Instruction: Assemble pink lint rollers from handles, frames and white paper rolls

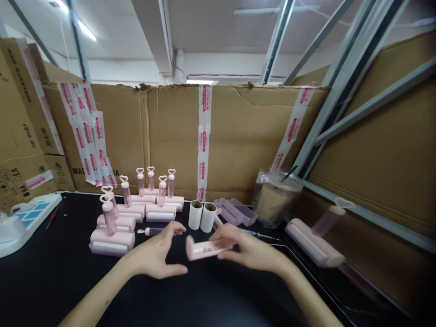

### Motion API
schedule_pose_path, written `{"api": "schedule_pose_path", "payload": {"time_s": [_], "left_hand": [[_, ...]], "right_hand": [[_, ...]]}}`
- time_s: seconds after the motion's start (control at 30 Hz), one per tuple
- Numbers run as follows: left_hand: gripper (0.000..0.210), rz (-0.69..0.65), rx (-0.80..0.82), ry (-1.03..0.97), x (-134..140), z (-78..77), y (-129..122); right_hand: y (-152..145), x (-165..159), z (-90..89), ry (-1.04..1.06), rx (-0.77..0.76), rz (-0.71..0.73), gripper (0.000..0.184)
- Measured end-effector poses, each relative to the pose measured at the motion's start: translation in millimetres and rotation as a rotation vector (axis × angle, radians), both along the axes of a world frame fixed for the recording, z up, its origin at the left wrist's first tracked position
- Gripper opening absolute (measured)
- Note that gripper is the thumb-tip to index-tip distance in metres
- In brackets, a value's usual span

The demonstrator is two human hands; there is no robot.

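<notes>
My right hand holds a pink lint-roller shell, a curved open piece with a round end, slightly blurred. To the left of it, my left hand is empty, thumb and fingers apart, not touching the shell. Just beyond that hand lies a loose clear handle with a pink loop. Two white rolls with brown cores stand upright behind the shell. Translucent purple covers lie beside them. Several pink lint rollers with heart-topped handles stand in rows on the left.
A screwdriver lies behind my right hand. At the back right is a cup in a clear plastic bag. Another lint roller rests far right. A white power strip sits at left. Cardboard walls enclose the black table.
</notes>
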State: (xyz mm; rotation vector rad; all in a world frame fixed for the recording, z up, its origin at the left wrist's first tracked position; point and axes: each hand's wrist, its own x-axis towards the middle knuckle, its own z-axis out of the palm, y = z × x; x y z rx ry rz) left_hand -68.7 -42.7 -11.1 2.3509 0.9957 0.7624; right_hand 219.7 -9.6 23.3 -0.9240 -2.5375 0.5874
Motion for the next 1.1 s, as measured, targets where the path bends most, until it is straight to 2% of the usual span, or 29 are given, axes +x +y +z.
{"api": "schedule_pose_path", "payload": {"time_s": [0.07, 0.13, 0.2, 0.3, 0.4, 0.53, 0.83, 0.97, 1.1], "left_hand": [[0.055, 0.092, 0.057, 0.025, -8, 2.3, 6], [0.043, 0.172, 0.131, 0.178, -13, -0.3, 15], [0.039, 0.233, 0.206, 0.345, -15, -7.7, 23], [0.037, 0.274, 0.238, 0.447, -15, -21.8, 32], [0.037, 0.278, 0.241, 0.467, -14, -30.7, 35], [0.039, 0.300, 0.242, 0.492, -13, -33.4, 36], [0.038, 0.306, 0.294, 0.554, -11, -37.8, 39], [0.044, 0.293, 0.353, 0.581, -7, -39.6, 43], [0.045, 0.226, 0.429, 0.590, -1, -39.1, 39]], "right_hand": [[10, 23, 12.7, 0.091, -0.011, -0.146, 0.031], [23, 38, 19.7, 0.093, 0.090, -0.345, 0.036], [37, 43, 18.8, 0.016, 0.190, -0.530, 0.038], [50, 36, 5.5, -0.116, 0.238, -0.664, 0.034], [55, 24, -11.2, -0.207, 0.270, -0.725, 0.031], [56, 11, -23.6, -0.294, 0.342, -0.768, 0.037], [56, -3, -28.4, -0.369, 0.386, -0.695, 0.040], [54, -3, -30.1, -0.345, 0.372, -0.691, 0.035], [56, 1, -32.9, -0.270, 0.350, -0.700, 0.033]]}}
